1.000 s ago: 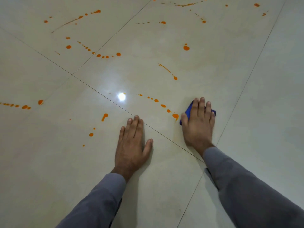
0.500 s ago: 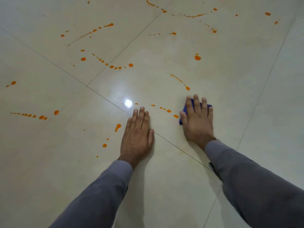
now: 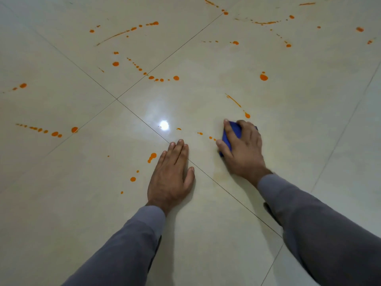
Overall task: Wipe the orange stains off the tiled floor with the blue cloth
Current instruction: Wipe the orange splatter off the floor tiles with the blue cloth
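The right hand point(image 3: 244, 147) grips the blue cloth point(image 3: 231, 135), fingers curled over it, pressing it onto the tiled floor point(image 3: 309, 120). The left hand point(image 3: 172, 174) lies flat, fingers together. Beside the cloth only a faint smear shows; orange stains point(image 3: 165, 78) dot most tiles toward the far edge, so most wiping seems left.

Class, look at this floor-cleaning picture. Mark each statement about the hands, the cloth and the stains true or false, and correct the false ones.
1. The right hand holds the blue cloth. True.
2. The left hand lies flat on the tiled floor. True.
3. The cloth is red. False: it is blue.
4. No orange stains remain. False: many drops and streaks still mark the tiles.
5. Both sleeves are grey. True.
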